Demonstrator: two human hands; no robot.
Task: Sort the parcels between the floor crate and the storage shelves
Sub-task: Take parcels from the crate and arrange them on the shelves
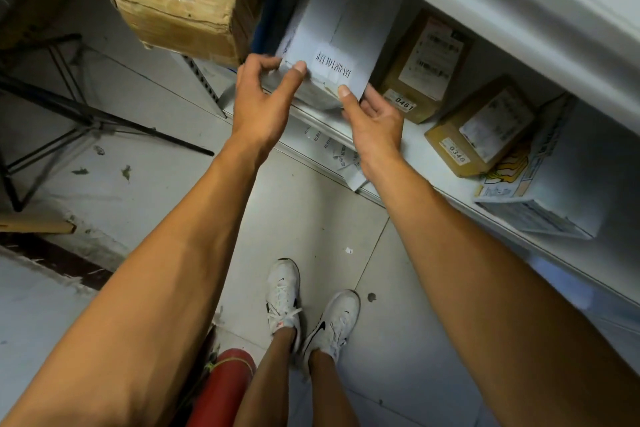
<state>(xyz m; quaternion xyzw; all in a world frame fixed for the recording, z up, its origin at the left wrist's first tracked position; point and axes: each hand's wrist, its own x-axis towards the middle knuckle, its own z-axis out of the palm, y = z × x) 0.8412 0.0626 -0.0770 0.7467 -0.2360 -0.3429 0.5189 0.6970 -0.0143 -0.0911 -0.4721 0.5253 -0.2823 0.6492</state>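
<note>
Left hand (258, 99), right hand (372, 114) gripping white parcel (332, 45), shelf (415, 149) edge

A white parcel (337, 31) with a printed label facing up is lying lengthwise on the white shelf (419, 146), its near end jutting over the shelf's front edge. Two brown cardboard parcels are sitting further along toward the right, one numbered 0461 (424, 66) and one numbered 0346 (481, 128) (both tilted). A white printed box (550, 184) is resting beside them. A battered brown carton (183, 0) is overhanging the shelf's left end.
</note>
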